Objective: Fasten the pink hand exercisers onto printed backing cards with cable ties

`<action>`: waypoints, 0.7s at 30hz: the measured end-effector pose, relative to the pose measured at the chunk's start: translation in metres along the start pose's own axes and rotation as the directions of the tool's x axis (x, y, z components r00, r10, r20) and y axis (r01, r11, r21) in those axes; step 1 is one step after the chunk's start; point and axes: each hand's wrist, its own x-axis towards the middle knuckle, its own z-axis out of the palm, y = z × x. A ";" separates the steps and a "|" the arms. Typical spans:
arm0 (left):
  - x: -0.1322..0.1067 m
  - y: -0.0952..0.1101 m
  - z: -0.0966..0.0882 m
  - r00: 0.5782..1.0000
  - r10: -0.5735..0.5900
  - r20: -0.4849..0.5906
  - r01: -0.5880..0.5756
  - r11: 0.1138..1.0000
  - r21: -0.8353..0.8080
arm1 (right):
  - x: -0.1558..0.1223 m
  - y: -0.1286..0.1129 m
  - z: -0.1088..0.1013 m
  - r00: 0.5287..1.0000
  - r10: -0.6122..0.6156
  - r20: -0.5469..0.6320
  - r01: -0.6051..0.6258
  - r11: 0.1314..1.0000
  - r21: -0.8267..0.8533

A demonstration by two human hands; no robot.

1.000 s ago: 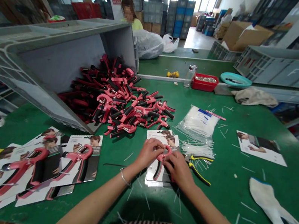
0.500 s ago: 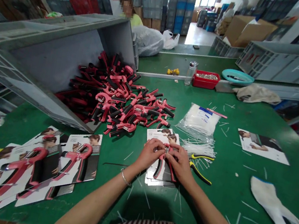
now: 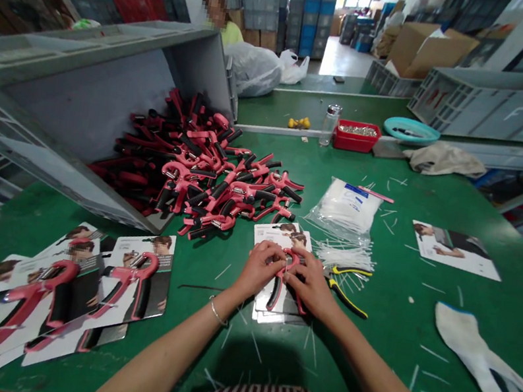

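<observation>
A red and black hand grip strengthener [image 3: 274, 293] lies on a small stack of printed cards [image 3: 264, 231] in front of me. From the left, my left hand [image 3: 260, 268] is closed in a pinch at its upper part. My right hand [image 3: 310, 286] is closed on the same part from the other side, fingertips close to the left ones. Whether a thin tie sits between the fingertips is hidden. Just right of my right hand are yellow-black cutting pliers [image 3: 349, 300] and loose white cable ties [image 3: 349, 254].
A grey crate [image 3: 94, 87] lies on its side, spilling a pile of grip strengtheners [image 3: 237, 188]. Carded ones [image 3: 130, 278] overlap at left. A bag of cable ties [image 3: 346, 210], a single card [image 3: 456, 250] and a white glove [image 3: 467, 347] lie rightward. A person [image 3: 221, 15] is beyond.
The view has shifted slightly. Both hands stay at the top of the grip strengthener, with only small finger movements; the right fingers have shifted a little.
</observation>
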 end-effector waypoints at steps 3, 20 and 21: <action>-0.001 -0.001 0.000 1.000 0.005 -0.007 -0.005 1.000 0.005 | 0.001 0.000 0.000 1.000 0.007 0.016 -0.007 1.000 0.005; -0.006 -0.003 0.004 0.997 -0.022 -0.073 0.020 0.999 -0.024 | 0.004 0.000 -0.001 0.999 -0.003 0.035 0.003 1.000 -0.004; -0.007 -0.003 0.004 0.997 -0.016 -0.070 0.015 1.000 -0.016 | 0.004 0.001 -0.001 0.999 -0.002 0.032 0.002 1.000 0.001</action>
